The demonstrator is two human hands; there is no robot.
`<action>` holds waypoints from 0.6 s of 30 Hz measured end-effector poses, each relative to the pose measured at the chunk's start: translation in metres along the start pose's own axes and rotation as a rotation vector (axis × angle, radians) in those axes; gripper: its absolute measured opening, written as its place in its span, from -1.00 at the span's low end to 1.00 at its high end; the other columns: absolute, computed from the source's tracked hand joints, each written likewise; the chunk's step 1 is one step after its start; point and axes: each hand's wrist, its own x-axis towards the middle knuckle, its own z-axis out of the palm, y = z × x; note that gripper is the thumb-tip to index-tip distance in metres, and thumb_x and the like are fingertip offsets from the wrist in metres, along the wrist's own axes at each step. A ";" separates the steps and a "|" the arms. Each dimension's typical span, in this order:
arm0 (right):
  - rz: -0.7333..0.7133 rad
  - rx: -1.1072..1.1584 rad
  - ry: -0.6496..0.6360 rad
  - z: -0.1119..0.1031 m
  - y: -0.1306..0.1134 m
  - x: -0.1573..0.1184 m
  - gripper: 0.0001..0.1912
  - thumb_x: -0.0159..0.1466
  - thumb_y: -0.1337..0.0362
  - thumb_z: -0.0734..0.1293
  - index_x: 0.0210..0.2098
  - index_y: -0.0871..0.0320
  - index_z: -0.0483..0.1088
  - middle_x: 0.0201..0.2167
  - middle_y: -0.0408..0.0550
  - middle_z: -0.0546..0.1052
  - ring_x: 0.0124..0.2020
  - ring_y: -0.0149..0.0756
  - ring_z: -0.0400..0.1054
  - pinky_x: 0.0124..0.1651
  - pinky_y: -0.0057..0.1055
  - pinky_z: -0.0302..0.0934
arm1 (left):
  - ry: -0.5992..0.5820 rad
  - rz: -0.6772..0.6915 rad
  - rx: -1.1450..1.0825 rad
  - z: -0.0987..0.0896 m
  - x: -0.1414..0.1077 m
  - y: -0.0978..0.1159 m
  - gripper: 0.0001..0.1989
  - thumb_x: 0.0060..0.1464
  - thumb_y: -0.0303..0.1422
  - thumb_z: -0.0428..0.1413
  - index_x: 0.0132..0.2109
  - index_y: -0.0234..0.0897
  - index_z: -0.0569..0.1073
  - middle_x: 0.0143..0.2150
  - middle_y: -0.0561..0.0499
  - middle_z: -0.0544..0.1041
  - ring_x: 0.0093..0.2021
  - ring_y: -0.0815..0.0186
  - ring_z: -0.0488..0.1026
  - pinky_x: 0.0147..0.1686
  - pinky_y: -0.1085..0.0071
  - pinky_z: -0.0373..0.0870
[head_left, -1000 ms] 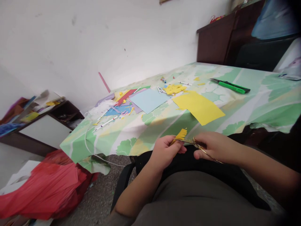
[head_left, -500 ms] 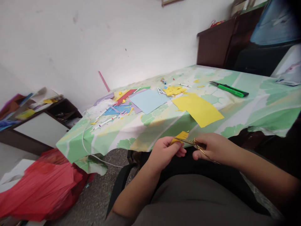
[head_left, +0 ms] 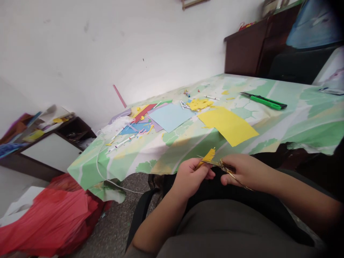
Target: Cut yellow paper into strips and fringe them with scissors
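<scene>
Between thumb and fingers, my left hand (head_left: 189, 177) pinches a small yellow paper piece (head_left: 209, 155) whose upper right edge is cut into a fringe. My right hand (head_left: 240, 170) is closed round the handles of gold-coloured scissors (head_left: 224, 167). The scissor blades lie across the yellow piece, close to my left fingertips. Both hands are above my lap, just in front of the table edge. On the table beyond them lies a yellow sheet (head_left: 228, 125), with a heap of yellow scraps (head_left: 200, 104) behind it.
The patterned tablecloth (head_left: 185, 141) carries a light blue sheet (head_left: 170, 116), a green cutter (head_left: 266, 101), markers (head_left: 125, 141), a red sheet (head_left: 145, 112) and white string (head_left: 116, 125). At the lower left is a red plastic bag (head_left: 59, 211); a low cabinet (head_left: 52, 152) stands behind it.
The yellow piece is tilted more upright, and its fringe shows more clearly. The scissor blades sit slightly differently across it. The whole view has shifted a little.
</scene>
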 end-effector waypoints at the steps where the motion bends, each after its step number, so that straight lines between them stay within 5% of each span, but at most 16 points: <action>1: 0.009 -0.005 0.000 0.000 0.000 0.001 -0.58 0.04 -0.12 0.20 -0.59 0.14 0.17 -0.62 -0.15 0.31 -0.58 -0.39 0.13 -0.53 -0.47 -0.11 | 0.003 0.002 0.007 0.000 0.000 -0.001 -0.79 -0.06 -0.33 0.04 -0.57 -0.32 0.39 -0.60 0.04 0.46 -0.55 0.43 0.38 -0.49 0.50 0.31; 18: -0.017 -0.047 0.029 0.000 0.002 -0.001 -0.60 0.03 -0.09 0.22 -0.57 0.12 0.15 -0.60 -0.16 0.30 -0.58 -0.39 0.10 -0.54 -0.47 -0.12 | 0.003 -0.014 -0.134 0.003 0.003 -0.007 -0.84 -0.08 -0.34 0.06 -0.49 -0.36 0.40 -0.56 0.01 0.46 -0.57 0.43 0.38 -0.52 0.51 0.33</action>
